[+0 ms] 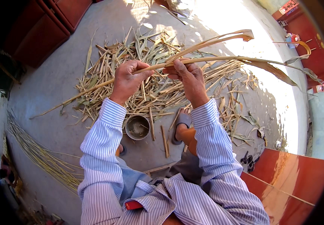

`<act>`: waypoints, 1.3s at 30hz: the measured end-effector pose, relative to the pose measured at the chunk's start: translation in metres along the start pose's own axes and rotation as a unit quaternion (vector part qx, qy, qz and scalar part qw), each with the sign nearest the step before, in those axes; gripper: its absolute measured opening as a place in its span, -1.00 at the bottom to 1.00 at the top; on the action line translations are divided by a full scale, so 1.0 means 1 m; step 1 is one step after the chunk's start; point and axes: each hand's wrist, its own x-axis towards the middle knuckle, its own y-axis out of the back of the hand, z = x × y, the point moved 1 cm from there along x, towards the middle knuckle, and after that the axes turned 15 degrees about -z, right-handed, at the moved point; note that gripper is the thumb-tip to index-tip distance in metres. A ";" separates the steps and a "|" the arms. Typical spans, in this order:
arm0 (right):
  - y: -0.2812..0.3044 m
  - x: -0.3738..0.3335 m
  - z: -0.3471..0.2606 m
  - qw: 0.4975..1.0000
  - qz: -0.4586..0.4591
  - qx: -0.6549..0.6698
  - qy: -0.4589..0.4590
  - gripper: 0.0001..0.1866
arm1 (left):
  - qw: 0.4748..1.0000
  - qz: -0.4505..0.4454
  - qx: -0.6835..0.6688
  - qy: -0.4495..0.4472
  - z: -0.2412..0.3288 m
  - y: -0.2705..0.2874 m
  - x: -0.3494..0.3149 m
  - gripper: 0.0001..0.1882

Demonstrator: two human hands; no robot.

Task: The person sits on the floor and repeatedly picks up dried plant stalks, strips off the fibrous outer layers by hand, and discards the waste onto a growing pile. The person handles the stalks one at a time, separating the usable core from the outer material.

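A long dry plant stalk stretches across in front of me, its thin end low at the left. Closed around its middle is my left hand. Just to the right, my right hand pinches the stalk where a dry leaf sheath splits away upward, its tip curled over. Withered leaves hang from the stalk's far right end. Beneath both hands spreads a heap of dry husks and stalk pieces on the floor.
A round metal bowl stands near my feet, beside loose stalk pieces. Thin stripped canes lie in a bundle at the left. Dark red seats are at the upper left, and a red panel lies at the lower right.
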 end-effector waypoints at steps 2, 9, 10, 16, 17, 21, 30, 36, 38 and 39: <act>0.004 0.000 0.006 0.999 0.027 -0.004 -0.022 -0.65 | 0.999 0.029 -0.014 -0.031 -0.001 0.004 0.001 -0.78; 0.022 -0.001 0.005 0.994 0.099 -0.019 -0.047 -0.61 | 0.981 0.045 0.189 0.009 -0.024 0.042 -0.001 -0.43; 0.022 -0.002 0.004 0.993 0.105 -0.023 -0.050 -0.60 | 0.982 -0.008 0.183 0.049 -0.032 0.054 -0.010 -0.45; 0.026 0.002 0.002 0.991 0.129 -0.030 -0.026 -0.60 | 0.979 -0.119 0.139 0.090 -0.023 0.054 -0.021 -0.72; 0.025 0.002 0.002 0.991 0.130 -0.030 -0.025 -0.60 | 0.982 -0.106 0.117 0.101 -0.024 0.053 -0.020 -0.76; 0.025 0.002 0.000 0.991 0.128 -0.031 -0.022 -0.62 | 0.994 -0.067 -0.014 0.086 -0.030 0.049 -0.022 -0.79; 0.058 -0.008 0.003 0.988 0.146 -0.031 -0.043 -0.67 | 0.972 0.201 0.107 0.051 -0.045 0.108 -0.032 -0.68; 0.030 -0.002 0.004 0.991 0.120 -0.043 -0.046 -0.62 | 0.821 0.128 0.547 -0.099 -0.018 0.081 -0.024 -0.52; 0.008 0.003 0.006 0.993 0.106 -0.049 -0.029 -0.58 | 0.890 0.031 0.415 -0.188 0.005 0.041 -0.017 -0.58; -0.003 0.004 0.007 0.994 0.090 -0.054 -0.044 -0.57 | 0.888 0.025 0.414 -0.197 0.013 0.024 -0.016 -0.63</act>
